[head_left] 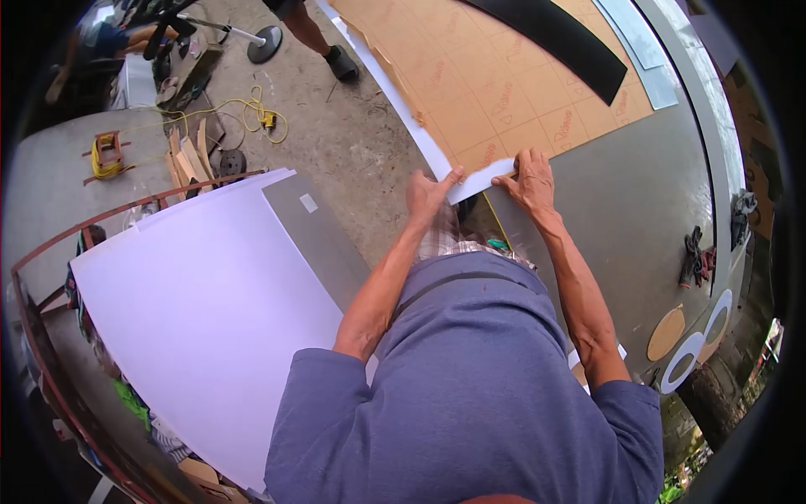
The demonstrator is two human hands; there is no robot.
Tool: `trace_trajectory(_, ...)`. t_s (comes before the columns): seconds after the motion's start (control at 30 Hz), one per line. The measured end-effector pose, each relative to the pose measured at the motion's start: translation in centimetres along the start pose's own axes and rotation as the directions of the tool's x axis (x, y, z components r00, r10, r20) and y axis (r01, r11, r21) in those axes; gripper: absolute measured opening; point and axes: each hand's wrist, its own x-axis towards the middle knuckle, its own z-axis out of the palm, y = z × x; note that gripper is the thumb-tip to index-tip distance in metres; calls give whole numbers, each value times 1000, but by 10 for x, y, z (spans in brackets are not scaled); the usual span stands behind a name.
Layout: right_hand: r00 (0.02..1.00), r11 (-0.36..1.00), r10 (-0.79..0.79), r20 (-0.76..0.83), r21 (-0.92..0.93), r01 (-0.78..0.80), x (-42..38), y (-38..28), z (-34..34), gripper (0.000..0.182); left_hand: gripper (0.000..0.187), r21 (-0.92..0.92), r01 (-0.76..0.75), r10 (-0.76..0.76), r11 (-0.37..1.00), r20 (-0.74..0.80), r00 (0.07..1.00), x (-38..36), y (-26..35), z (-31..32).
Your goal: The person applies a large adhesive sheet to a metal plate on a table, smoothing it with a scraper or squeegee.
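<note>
Both arms (578, 290) are stretching forward. The left hand (430, 195) is pinching the near left corner of the sheet (504, 92), thumb on top. The right hand (534, 183) is curling at the near edge; whether it is pinching, I cannot tell. The sheet is lying on the table (621, 206), showing brown paper (537, 97) and white border (483, 179).

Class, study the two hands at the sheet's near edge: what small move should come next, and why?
Probably the right hand should pinch the brown paper beside it and ease it back slightly, with the left hand steadying the white sheet. Bare white shows along the near edge, while paper covers much of the surface beyond.
</note>
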Motion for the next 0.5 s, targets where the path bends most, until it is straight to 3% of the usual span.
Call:
trace_trajectory(0.03, 1000, 1000, 4, 1, 28, -4, 3, 0, -1, 53, 76, -10, -13, 13, 1000, 86, 996, -4, 0, 1)
trace_trajectory(0.1, 999, 997, 35, 13, 64, -36, 7, -3, -4, 49, 69, -182, -43, 66, 982, 118, 991, -9, -1, 7)
trace_trajectory(0.3, 990, 986, 125, 63, 99, -131, 10, -7, -7, 36, 61, -75, -93, 100, 993, 92, 991, -4, -15, 18)
trace_trajectory(0.47, 990, 976, 109, 88, 178, -123, 11, 20, 8, 24, 60, -126, -86, 97, 988, 88, 991, -7, -13, 17)
trace_trajectory(0.5, 985, 965, 124, 117, 218, -147, 11, 25, 9, 25, 61, -203, -128, 145, 971, 70, 987, -12, -10, 17)
